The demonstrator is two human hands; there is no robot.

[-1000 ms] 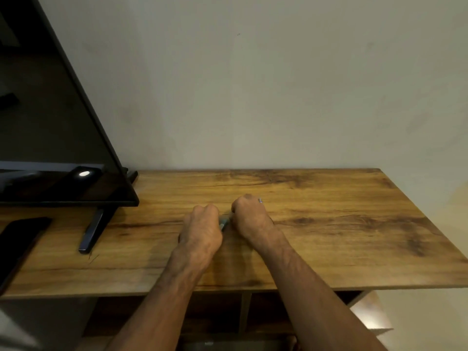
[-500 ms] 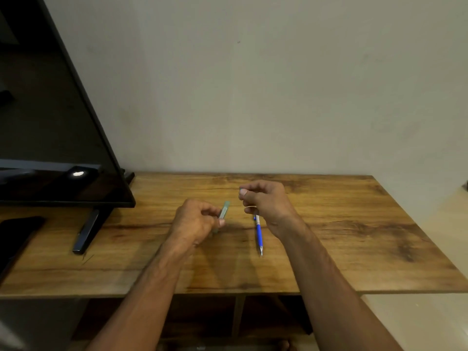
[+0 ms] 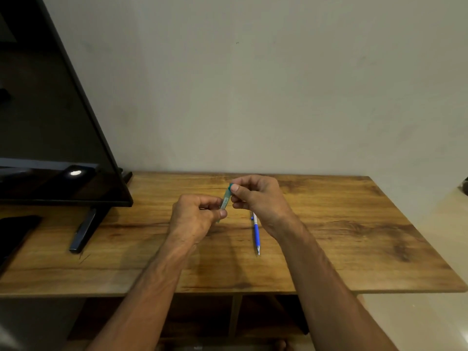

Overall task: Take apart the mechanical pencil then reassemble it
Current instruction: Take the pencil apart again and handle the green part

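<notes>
Since half a second ago the right hand point(image 3: 255, 198) has come back toward the left hand point(image 3: 195, 216), and its fingertips now pinch the green cap end of the slim, pale translucent tube point(image 3: 225, 201) that the left hand was holding alone. That tube is flat-sided with a small label on it, tilted, its lower end closed between the left thumb and fingers, its upper end between the right thumb and forefinger. Both hands are curled shut around it above the table point(image 3: 354, 236), a slab of wood-grain board with dark knots and streaks. A blue and white mechanical pencil point(image 3: 256, 231) lies on the table just beside the right wrist, silver tip pointing toward the person, its upper end hidden behind the hand. At far left stands a glossy black screen point(image 3: 50, 148) on a slanted dark foot.
</notes>
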